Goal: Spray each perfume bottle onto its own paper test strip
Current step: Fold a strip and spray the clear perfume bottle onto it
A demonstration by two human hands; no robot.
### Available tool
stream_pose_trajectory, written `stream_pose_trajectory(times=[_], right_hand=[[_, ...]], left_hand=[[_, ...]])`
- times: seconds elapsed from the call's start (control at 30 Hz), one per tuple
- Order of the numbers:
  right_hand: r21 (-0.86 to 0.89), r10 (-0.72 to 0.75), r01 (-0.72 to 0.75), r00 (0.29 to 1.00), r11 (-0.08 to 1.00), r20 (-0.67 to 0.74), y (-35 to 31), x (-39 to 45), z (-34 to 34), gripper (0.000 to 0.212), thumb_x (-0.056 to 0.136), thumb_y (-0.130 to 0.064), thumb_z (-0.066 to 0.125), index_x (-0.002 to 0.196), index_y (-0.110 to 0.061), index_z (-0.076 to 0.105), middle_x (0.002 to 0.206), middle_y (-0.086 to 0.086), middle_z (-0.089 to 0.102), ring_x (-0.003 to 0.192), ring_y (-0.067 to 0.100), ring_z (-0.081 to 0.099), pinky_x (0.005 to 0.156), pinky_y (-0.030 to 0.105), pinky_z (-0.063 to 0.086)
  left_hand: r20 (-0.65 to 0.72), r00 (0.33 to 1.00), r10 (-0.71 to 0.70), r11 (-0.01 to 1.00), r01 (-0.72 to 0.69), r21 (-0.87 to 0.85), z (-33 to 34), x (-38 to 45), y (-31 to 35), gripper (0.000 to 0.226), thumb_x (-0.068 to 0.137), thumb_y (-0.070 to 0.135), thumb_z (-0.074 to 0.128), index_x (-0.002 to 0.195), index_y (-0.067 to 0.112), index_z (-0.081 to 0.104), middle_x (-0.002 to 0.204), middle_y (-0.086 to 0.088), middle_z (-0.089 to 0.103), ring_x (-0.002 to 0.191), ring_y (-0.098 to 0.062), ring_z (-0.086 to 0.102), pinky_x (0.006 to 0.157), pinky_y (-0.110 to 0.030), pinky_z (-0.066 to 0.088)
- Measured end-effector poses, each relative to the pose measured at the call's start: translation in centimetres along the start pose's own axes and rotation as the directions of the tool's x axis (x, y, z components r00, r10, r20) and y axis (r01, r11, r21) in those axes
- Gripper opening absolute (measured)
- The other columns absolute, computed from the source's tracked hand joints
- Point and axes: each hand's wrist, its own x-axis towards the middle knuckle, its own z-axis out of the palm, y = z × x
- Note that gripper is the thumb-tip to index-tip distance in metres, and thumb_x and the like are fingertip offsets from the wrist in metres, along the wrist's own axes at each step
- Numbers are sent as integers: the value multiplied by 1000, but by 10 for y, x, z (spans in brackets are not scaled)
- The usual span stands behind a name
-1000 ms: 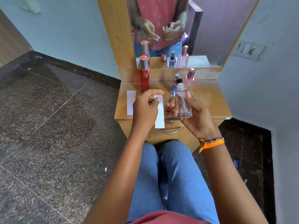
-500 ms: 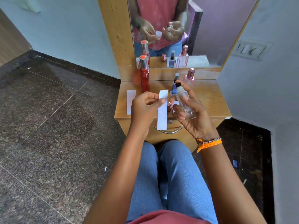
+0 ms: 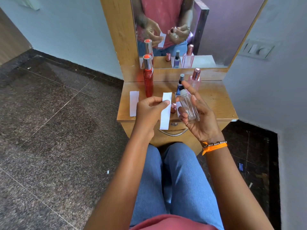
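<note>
Small wooden dressing table point(image 3: 214, 103) at frame centre, mirror behind: strip and bottle are up, spray not yet fired.

Your left hand point(image 3: 150, 112) pinches the long white paper test strip point(image 3: 166, 112) upright, and your right hand point(image 3: 197, 117) grips the clear glass spray bottle point(image 3: 188, 106), forefinger lifted off the nozzle. Risks: the nozzle doesn't clearly face the strip, so mist may miss or hit the spare white strip point(image 3: 133, 103) lying at the table's left. Versus half a second ago: bottle less tilted, forefinger raised, strip barely moved.
</note>
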Motion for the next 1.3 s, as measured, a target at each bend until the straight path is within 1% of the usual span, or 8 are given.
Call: stream_pose_trajectory(times=[0.13,0.2,0.3,0.4,0.47,0.57,0.77,1.3], right_hand=[[-94,-26,22,999,995,-42,0,1,0,44,92,-15,43,135,-20,44,84,5,57,52,10,48,43,17,39],[-321,-111,72,988,944,-104,0,0,3,47,87,-6,53,132,-21,48,86,8,56,55,12,46,44,18,38],[-734,-320,156,944,661,-87,0,1,6,51,82,6,61,125,-18,51,105,13,58,75,12,56,63,19,50],[-948,-416,168,908,271,43,1,2,3,51,77,-2,64,124,-18,54,115,0,57,97,13,58,78,24,49],[-990,-403,127,910,53,95,2,2,2,55,73,-3,65,124,-18,55,113,-3,54,91,13,54,70,28,46],[-992,-361,86,926,-90,113,1,1,7,55,72,-2,66,122,-23,56,111,5,50,78,22,54,57,32,47],[-981,-318,48,942,-187,107,-1,0,11,52,70,-2,66,117,-24,59,111,8,47,74,24,52,52,29,39],[-981,-297,34,951,-193,91,0,0,8,59,66,0,71,119,-23,56,109,7,46,66,19,45,51,27,35]], left_hand=[[-8,999,-38,999,38,-15,0,-1,1,17,79,7,69,68,19,66,63,8,61,62,-6,53,64,-23,43],[-3,998,-69,997,69,-25,-1,-1,1,17,79,6,69,68,19,67,64,6,62,63,-8,55,65,-24,45],[25,993,-116,992,117,-52,-1,-1,2,17,80,4,68,69,17,66,59,9,63,60,-7,54,64,-22,46],[75,989,-125,990,129,-57,-1,-3,2,17,81,1,67,74,16,67,71,1,65,67,-11,54,65,-19,47],[105,987,-122,990,128,-53,-2,-3,1,13,81,1,66,80,14,69,76,1,66,70,-11,58,68,-19,49],[125,986,-113,992,118,-37,-2,-2,0,17,81,1,66,97,7,70,80,2,68,72,-7,63,70,-19,52],[138,986,-93,995,98,-30,-1,-2,-1,21,81,1,66,102,4,69,78,2,69,61,1,63,63,-14,50],[149,984,-98,994,104,-34,-4,-3,-3,16,80,3,68,94,11,71,78,6,69,72,-6,62,71,-21,50]])
